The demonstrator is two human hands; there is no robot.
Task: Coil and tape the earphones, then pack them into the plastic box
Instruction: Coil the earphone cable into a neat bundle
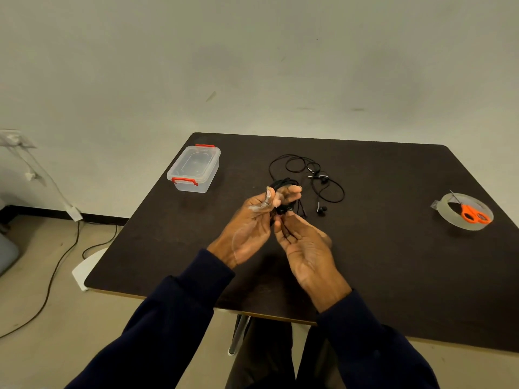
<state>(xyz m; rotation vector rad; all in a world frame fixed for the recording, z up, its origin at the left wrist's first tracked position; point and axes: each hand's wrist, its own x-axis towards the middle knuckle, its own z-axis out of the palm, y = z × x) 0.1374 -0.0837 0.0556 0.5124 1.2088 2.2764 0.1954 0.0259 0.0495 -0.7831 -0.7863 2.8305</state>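
Note:
Both hands are raised over the middle of the dark table [393, 262]. My left hand [252, 220] holds a coiled bundle of black earphones [283, 204], with a strip of clear tape stuck on its fingers. My right hand [303, 245] pinches the lower end of the same bundle, palm turned up. A second pair of black earphones [314, 175] lies loose and uncoiled on the table just behind my hands. The clear plastic box [195, 168] with red latches stands closed at the table's far left corner.
A roll of clear tape [463, 210] lies near the right edge, with orange-handled scissors [474, 214] resting across it. Cables trail over the floor at the left, beside a white chair base [87, 266].

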